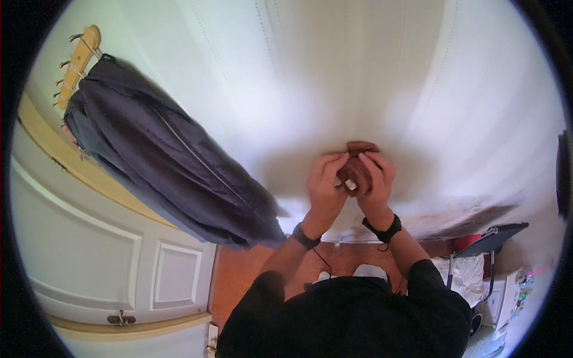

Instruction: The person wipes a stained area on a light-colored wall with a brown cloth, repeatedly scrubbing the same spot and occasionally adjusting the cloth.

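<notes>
A reddish-brown, soft-looking folded piece [362, 147], like leather or cloth, is up in front of the pale wall between my two hands. My left hand [325, 186] grips its left side, fingers bent and the thumb and fingertips near its top. On the other side my right hand [377, 184] pinches it the same way, with the fingers curled over it. A small white patch [351, 185], perhaps a tag, shows low on the brown piece between the palms. The fingers cover much of it, so its exact kind cannot be made out. Each wrist wears a black band with a cord.
To the left, a long dark coat [161, 143] hangs from a wooden hook rack [80, 65] beside a white door [83, 232]. At the right stand a dark-topped metal-framed chair [495, 238] and a white cabinet [504, 295]. Below lies an orange-brown floor [239, 268].
</notes>
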Demonstrator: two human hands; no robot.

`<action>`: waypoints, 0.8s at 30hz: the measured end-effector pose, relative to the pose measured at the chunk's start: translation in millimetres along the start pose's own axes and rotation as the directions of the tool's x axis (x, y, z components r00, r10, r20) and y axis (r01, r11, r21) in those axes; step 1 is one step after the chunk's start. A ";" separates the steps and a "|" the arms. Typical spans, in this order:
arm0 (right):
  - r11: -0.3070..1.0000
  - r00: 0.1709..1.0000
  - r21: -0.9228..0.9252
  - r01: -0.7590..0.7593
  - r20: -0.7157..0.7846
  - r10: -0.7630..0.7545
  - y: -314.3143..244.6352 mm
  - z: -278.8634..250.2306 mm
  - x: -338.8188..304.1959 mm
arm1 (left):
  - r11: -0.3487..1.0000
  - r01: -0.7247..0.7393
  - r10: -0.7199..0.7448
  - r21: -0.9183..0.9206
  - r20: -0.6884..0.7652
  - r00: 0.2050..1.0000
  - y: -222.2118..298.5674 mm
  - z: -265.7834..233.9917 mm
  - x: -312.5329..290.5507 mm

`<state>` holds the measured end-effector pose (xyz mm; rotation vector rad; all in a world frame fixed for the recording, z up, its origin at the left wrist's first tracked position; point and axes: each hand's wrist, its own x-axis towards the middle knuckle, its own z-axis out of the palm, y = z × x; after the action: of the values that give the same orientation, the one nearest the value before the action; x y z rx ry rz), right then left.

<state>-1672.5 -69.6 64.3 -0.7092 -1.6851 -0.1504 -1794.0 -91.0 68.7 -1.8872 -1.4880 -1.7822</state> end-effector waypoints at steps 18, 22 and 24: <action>0.842 0.852 0.385 -0.378 -0.213 0.479 90.3 -5.6 -127.8 | 0.951 -0.265 0.298 -0.158 0.239 0.924 7.6 77.7 -50.2; 0.955 0.950 0.111 -0.276 -0.118 0.288 73.6 16.5 -137.8 | 0.968 -0.202 0.234 -0.152 0.236 0.943 -20.5 51.3 -63.0; 0.956 0.956 0.102 -0.275 -0.079 0.283 69.4 26.4 -138.1 | 0.985 -0.112 0.138 -0.128 0.223 0.965 -30.4 41.7 -65.7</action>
<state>-1648.4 -52.4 -89.6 -0.8517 -1.4765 0.0909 -1774.6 -82.6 -12.1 -2.2594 -1.3222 -1.6724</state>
